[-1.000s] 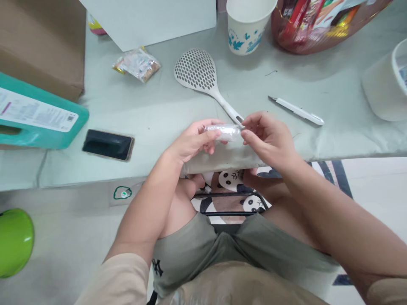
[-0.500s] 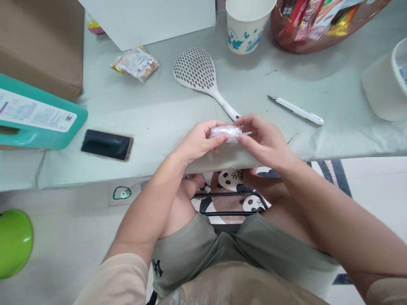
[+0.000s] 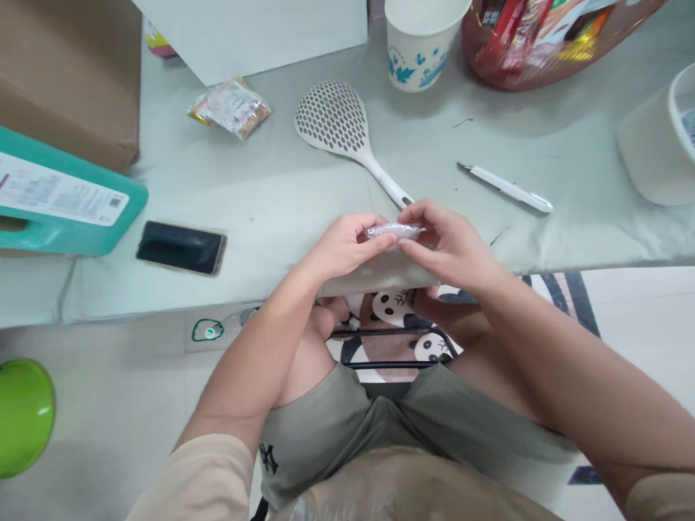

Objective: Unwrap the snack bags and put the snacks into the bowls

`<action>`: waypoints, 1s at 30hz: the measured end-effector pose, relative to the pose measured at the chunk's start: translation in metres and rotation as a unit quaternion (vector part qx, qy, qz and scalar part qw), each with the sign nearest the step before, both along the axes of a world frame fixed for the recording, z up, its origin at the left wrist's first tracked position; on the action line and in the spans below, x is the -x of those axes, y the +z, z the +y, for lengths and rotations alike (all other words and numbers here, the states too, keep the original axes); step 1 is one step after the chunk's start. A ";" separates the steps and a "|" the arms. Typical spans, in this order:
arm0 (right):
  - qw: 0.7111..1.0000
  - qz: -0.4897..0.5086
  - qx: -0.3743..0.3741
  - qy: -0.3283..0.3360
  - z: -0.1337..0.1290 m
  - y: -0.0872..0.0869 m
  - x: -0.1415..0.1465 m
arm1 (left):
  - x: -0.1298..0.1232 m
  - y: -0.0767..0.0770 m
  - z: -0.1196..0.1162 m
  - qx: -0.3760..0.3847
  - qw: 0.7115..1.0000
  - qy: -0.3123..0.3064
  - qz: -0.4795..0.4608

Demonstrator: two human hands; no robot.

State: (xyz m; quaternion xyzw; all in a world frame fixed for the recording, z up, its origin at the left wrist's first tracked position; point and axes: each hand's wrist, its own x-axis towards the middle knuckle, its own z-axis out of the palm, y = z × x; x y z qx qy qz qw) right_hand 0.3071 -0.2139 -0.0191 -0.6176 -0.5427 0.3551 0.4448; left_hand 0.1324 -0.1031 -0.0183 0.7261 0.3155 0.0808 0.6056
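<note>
Between my two hands, over the table's front edge, is a small roll of clear, shiny plastic wrap (image 3: 395, 231). My left hand (image 3: 350, 246) grips its left end, thumb along the near side. At the other end, the thumb and fingers of my right hand (image 3: 448, 242) close on the roll. Whether anything is inside the plastic I cannot tell. Just beyond my fingers lies a white slotted skimmer (image 3: 334, 119), its handle end close to my right fingertips. A white craft knife (image 3: 507, 188) rests to the right.
A phone (image 3: 181, 247) and a green jug (image 3: 70, 199) are on the left, near a cardboard box (image 3: 65, 72). Toward the back are a snack packet (image 3: 232, 108), a paper cup (image 3: 426, 47) and a red bowl of packets (image 3: 510, 72). A white tub (image 3: 651, 148) stands far right.
The plastic roll has turned in my fingers and now looks thinner, its right end pointing between my right thumb and fingers. Both hands have shifted slightly. The table items stay put.
</note>
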 end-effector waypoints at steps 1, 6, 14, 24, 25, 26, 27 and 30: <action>1.000 0.001 0.011 0.004 0.000 0.000 0.000 | 0.000 0.001 -0.001 -0.018 1.000 0.002 0.005; 0.996 0.040 0.074 0.003 0.000 0.002 -0.001 | 0.000 0.003 -0.004 -0.057 0.998 -0.004 -0.008; 0.950 0.292 0.103 0.041 0.002 0.015 0.008 | 0.000 0.003 0.000 0.106 0.986 -0.030 -0.122; 0.988 0.143 0.059 -0.029 0.009 0.000 0.001 | -0.003 -0.003 0.001 0.028 0.998 0.018 -0.054; 0.990 0.129 0.051 -0.038 0.011 -0.001 0.002 | -0.004 -0.004 0.002 0.021 0.998 0.027 -0.051; 0.991 0.118 0.046 -0.045 0.014 -0.002 0.003 | -0.006 -0.005 0.003 0.020 0.998 0.039 -0.053; 0.992 0.110 0.043 -0.052 0.017 -0.003 0.005 | -0.007 -0.005 0.004 0.023 0.996 0.055 -0.058; 0.992 0.103 0.034 -0.069 0.024 -0.001 0.007 | -0.012 -0.005 0.006 0.027 0.992 0.099 -0.077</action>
